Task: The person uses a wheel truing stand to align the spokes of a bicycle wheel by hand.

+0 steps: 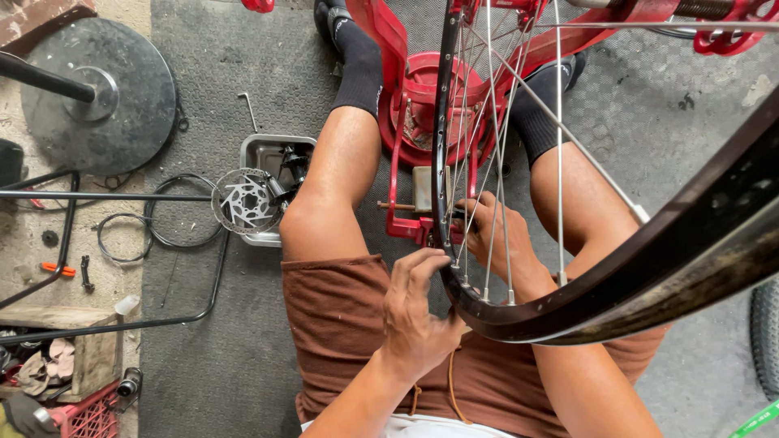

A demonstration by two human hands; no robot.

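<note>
We are looking down at a black bicycle rim point(568, 312) with thin silver spokes point(558, 154), standing upright in a red truing stand point(422, 105) between the knees. The rim is looking scuffed and dusty along its outer edge, with small spoke holes showing on the inner face. The left hand point(418, 312) is curling around the rim's near edge, fingers closed on it. The right hand point(495, 235) is reaching in between the spokes, fingertips pinched near the rim (what it is gripping, we cannot tell). On the grey rubber floor mat point(211, 357) to the left, a metal tray point(264, 154) is sitting with a disc rotor point(245, 201) just at its edge.
</note>
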